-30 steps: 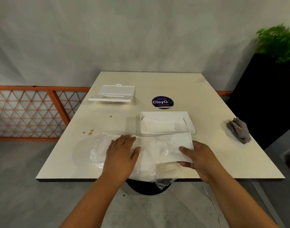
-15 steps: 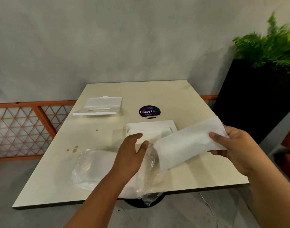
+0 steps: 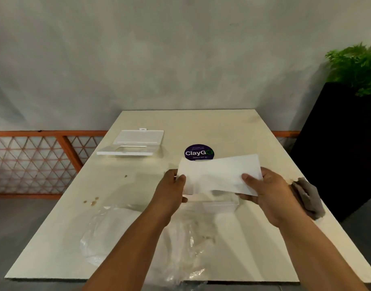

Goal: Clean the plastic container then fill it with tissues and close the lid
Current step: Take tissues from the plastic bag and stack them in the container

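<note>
The left hand [image 3: 172, 186] has left the plastic bag [image 3: 138, 234] on the counter [image 3: 201, 127], so 2 hands now pinch the tissue [image 3: 219, 174] above the container [image 3: 219, 203], ready to lay in.

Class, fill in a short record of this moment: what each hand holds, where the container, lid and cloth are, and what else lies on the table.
left hand: pinches the tissue's left end
right hand: grips the tissue's right end
tissue: held above the container
container: open, on the table
lid: far left, apart
grey cloth: right edge
plastic wrapper: near edge
</note>
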